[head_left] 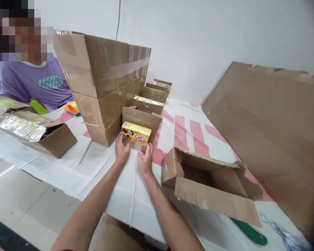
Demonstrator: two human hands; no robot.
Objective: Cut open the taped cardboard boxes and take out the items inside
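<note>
A yellow snack box with red and dark print stands on its long edge, tilted a little, in front of an upright cardboard flap. My left hand grips its lower left end, fingers curled at the corner. At the lower right end, the fingers of my right hand close on the box from the other side. Some fingertips are hidden behind it. Close on the left rises a stack of taped cardboard boxes.
An open cardboard box lies right of my forearms, with a green-handled item by it. A large cardboard sheet leans at right. Small foil-lined cartons line the stack. A person in a purple shirt sits at left, behind another carton.
</note>
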